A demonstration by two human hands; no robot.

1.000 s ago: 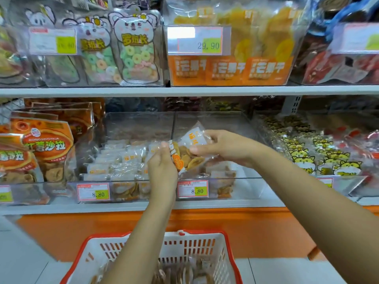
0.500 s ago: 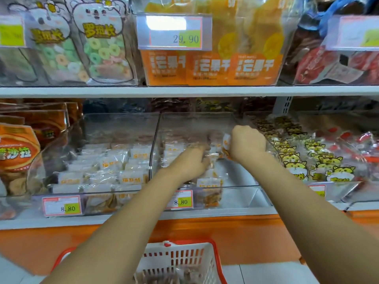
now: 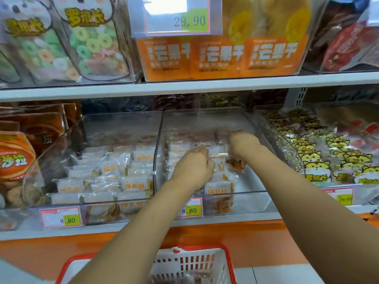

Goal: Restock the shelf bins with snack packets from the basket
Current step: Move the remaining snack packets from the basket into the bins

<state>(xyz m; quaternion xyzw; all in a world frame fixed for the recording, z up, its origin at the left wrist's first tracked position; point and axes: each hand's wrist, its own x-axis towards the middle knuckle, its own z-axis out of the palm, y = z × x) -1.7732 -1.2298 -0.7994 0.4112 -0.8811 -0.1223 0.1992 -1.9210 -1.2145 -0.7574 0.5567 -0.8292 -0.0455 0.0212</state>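
Your right hand (image 3: 244, 143) pinches a snack packet (image 3: 235, 165) inside the middle bin (image 3: 252, 201), over the packed rows (image 3: 217, 189). Your left hand (image 3: 193, 167) curls beside it; whether it grips anything is unclear.
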